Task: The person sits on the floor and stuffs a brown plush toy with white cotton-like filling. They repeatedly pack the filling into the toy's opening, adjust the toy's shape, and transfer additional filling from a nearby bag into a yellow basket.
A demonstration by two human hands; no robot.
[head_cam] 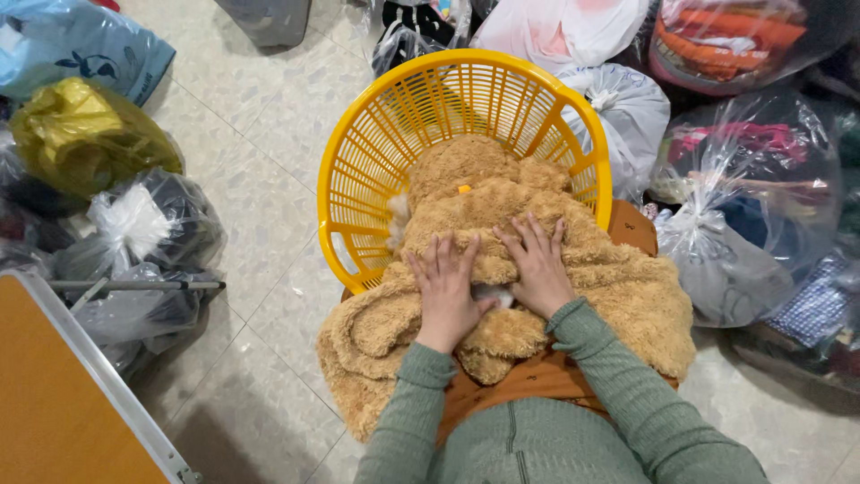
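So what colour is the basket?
Bright yellow basket, seen best in the head view.

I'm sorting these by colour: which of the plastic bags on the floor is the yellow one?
The yellow bag lies at the far left, below the light blue bag and above the clear bag of dark things. The others are clear, white or blue.

A thick, fuzzy tan fleece garment lies bunched and folded, half inside the tilted yellow slatted laundry basket and half spilling out over its near rim onto the person's lap. A small orange spot shows on its upper fold, and a bit of white shows near its middle.
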